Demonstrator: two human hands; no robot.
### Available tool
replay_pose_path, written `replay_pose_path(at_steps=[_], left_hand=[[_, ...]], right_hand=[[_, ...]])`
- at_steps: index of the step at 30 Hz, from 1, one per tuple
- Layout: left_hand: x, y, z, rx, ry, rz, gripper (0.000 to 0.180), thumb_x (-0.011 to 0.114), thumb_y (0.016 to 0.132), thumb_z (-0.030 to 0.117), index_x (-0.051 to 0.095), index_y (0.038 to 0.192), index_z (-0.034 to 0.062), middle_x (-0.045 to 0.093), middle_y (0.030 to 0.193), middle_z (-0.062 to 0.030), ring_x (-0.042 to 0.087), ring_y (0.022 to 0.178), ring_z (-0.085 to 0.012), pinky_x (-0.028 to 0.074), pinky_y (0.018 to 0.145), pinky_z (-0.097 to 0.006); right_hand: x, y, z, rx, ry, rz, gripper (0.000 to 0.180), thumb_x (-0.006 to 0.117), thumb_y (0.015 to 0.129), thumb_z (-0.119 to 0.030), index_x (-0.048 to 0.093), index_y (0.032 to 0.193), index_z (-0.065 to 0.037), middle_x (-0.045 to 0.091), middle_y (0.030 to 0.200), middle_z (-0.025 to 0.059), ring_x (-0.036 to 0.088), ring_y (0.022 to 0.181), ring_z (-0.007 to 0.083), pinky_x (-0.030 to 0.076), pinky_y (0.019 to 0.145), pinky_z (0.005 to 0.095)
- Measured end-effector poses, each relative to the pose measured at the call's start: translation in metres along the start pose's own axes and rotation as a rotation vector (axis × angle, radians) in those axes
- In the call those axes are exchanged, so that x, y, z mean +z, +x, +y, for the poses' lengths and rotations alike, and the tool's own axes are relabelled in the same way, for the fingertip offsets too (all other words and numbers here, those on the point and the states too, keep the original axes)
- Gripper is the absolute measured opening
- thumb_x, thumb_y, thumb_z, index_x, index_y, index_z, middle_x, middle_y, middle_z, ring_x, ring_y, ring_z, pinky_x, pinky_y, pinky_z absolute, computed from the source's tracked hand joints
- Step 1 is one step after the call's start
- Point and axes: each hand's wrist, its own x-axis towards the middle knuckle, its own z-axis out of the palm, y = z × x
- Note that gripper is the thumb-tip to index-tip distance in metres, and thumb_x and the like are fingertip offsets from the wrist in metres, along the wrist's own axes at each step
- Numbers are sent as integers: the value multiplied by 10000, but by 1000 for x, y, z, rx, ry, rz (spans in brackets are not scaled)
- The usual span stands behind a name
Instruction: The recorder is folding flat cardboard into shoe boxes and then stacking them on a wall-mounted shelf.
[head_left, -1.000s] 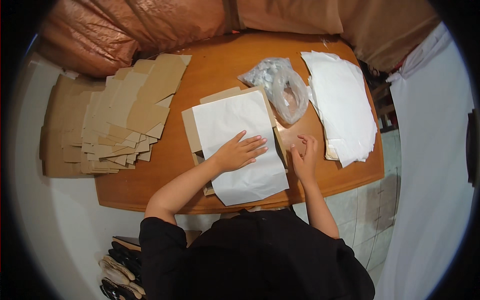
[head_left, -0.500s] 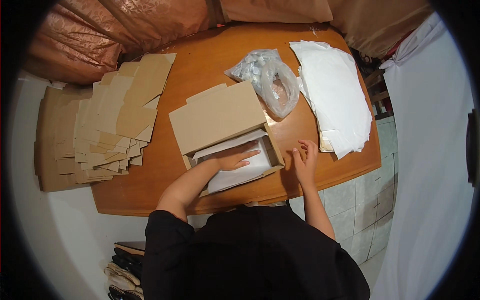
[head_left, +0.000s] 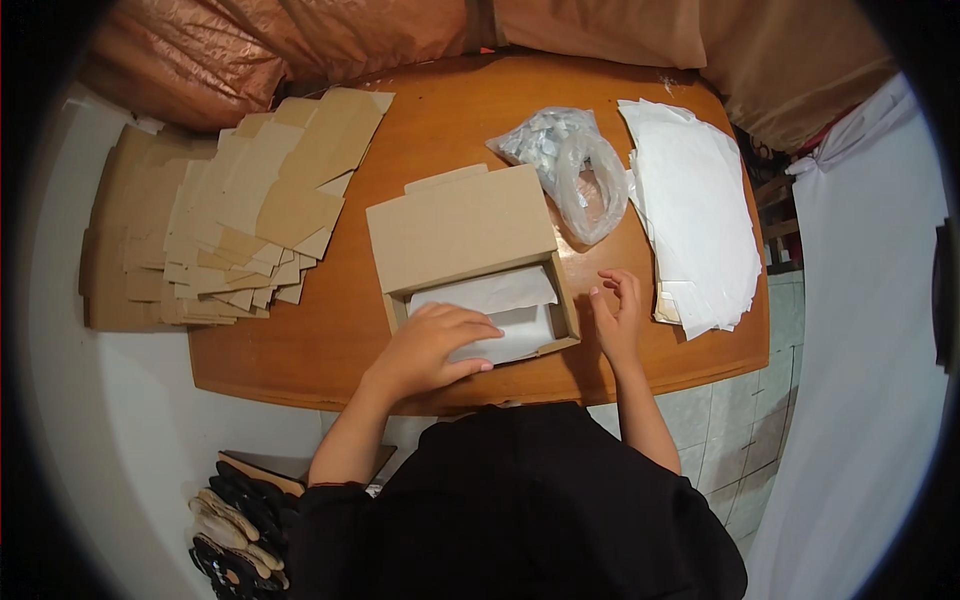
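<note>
A brown cardboard box [head_left: 566, 300] sits near the table's front edge with its lid [head_left: 462, 225] raised and leaning back. White paper [head_left: 487, 288] lines the inside, and its two parts overlap near the middle. My left hand [head_left: 437, 348] is over the box's front left part, thumb and fingers apart above the paper. Whether its fingertips touch the paper I cannot tell. Just off the box's right end, my right hand [head_left: 618, 315] hovers over the table with curved, parted fingers and nothing in them.
Flat cardboard box blanks [head_left: 250, 200] are piled at the left. Behind the box's right corner lies a clear plastic bag [head_left: 565, 150] of small pale pieces. A stack of white paper sheets [head_left: 695, 215] rests on the right of the wooden table [head_left: 330, 345]. Shoes [head_left: 240, 520] are below at left.
My left hand has drawn back from inside the box toward its front left. The paper's near part, which stuck out over the front edge, now sits lower in the box. My right hand stays beside it.
</note>
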Motion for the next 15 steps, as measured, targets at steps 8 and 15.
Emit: replay_pose_path(at_steps=[8, 15], left_hand=[[51, -32, -19, -226, 388, 37, 665, 680, 726, 441, 492, 1265, 99, 465, 1300, -142, 381, 1270, -276, 205, 1070, -537], [76, -38, -46, -252, 380, 23, 385, 606, 818, 374, 623, 1091, 104, 558, 1195, -116, 478, 1179, -266, 287, 1018, -531]], right_hand=[[9, 1, -21, -213, -16, -189, 229, 605, 787, -50, 566, 1009, -9, 516, 1053, 142, 506, 1006, 270, 404, 868, 306], [16, -10, -51, -417, -366, -583, 393, 710, 712, -330, 608, 1037, -134, 533, 1127, 79, 420, 1182, 292, 182, 984, 628]])
